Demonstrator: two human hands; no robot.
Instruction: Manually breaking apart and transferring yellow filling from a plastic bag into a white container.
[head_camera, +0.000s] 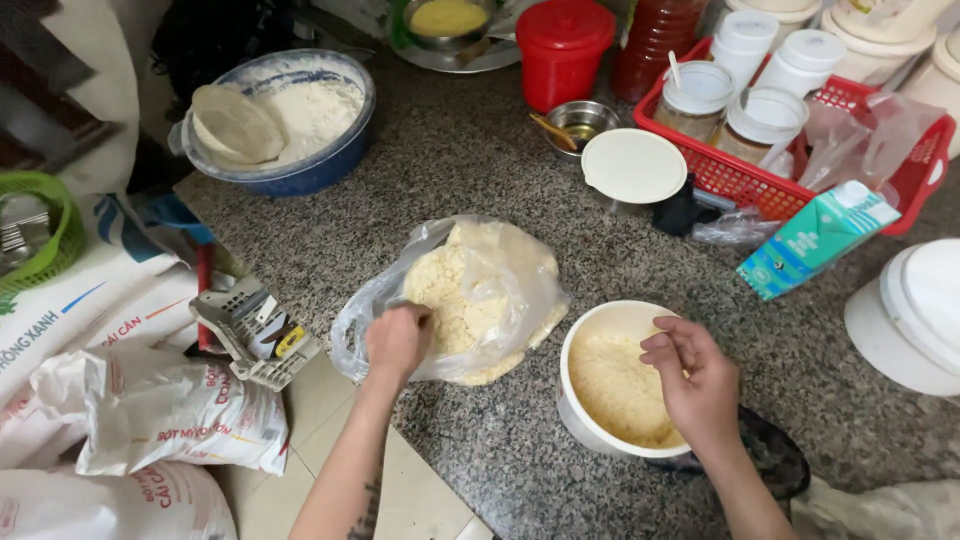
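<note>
The left hand (397, 340) is closed in a fist on the near edge of the clear plastic bag of pale crumbs (470, 295), which lies near the granite countertop's (480, 150) front edge. The right hand (690, 375), fingers curled with no object visibly held, hovers over the white crumb-filled container (590, 400) just right of the bag.

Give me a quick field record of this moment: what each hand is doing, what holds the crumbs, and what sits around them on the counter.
left hand: gripping the clear plastic bag of pale yellow crumbs at its near edge
right hand: over the white tub, fingers curled; whether it holds anything cannot be told
white tub: upright, partly filled with the same crumbs
surface: speckled granite counter
behind: blue bowl of flour, red basket of jars, round white lid
right side: teal carton lying on its side
</note>
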